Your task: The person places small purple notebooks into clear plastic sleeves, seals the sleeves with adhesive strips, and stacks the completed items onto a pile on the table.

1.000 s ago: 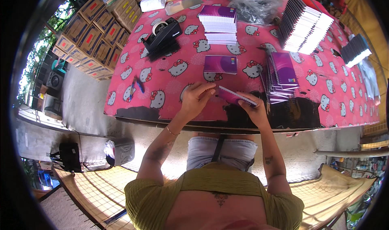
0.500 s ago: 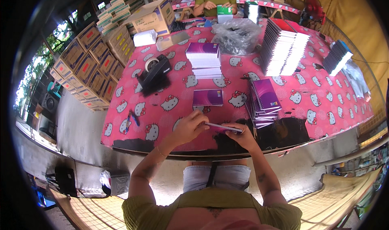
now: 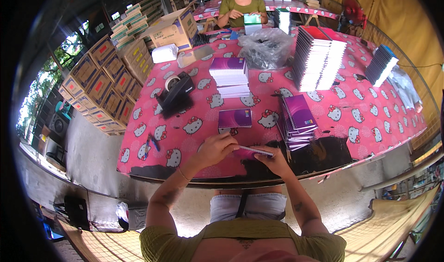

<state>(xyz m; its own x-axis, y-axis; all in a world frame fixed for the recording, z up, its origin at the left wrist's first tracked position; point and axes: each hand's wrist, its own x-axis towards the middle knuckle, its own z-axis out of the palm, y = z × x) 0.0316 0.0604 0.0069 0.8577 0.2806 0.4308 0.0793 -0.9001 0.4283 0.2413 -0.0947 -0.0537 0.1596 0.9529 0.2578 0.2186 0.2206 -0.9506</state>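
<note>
Between my hands, near the table's front edge, is a thin purple notebook (image 3: 249, 153) seen nearly edge-on. My left hand (image 3: 217, 150) is closed at its left end, the fingers bunched together and partly hiding that edge. My right hand (image 3: 275, 162) grips the other end, thumb along the near side. Just beyond my left hand a purple spiral notebook (image 3: 235, 118) lies flat. To the right of it leans a staggered pile of purple notebooks (image 3: 298, 116). A taller stack of purple-covered notebooks (image 3: 229, 77) stands farther back.
Left on the pink patterned table (image 3: 185, 146) are a black tape dispenser (image 3: 178, 93) and pens (image 3: 152, 143). Clear plastic bags (image 3: 266, 47) and tall red-topped notebook stacks (image 3: 319, 58) stand farther back. A co-worker (image 3: 243, 12) handles a green notebook opposite. Cartons (image 3: 99, 79) are piled at the left.
The view has tipped upward a little, so the table sits lower in the picture. Both my hands keep their hold on the notebook, with only slight finger movement.
</note>
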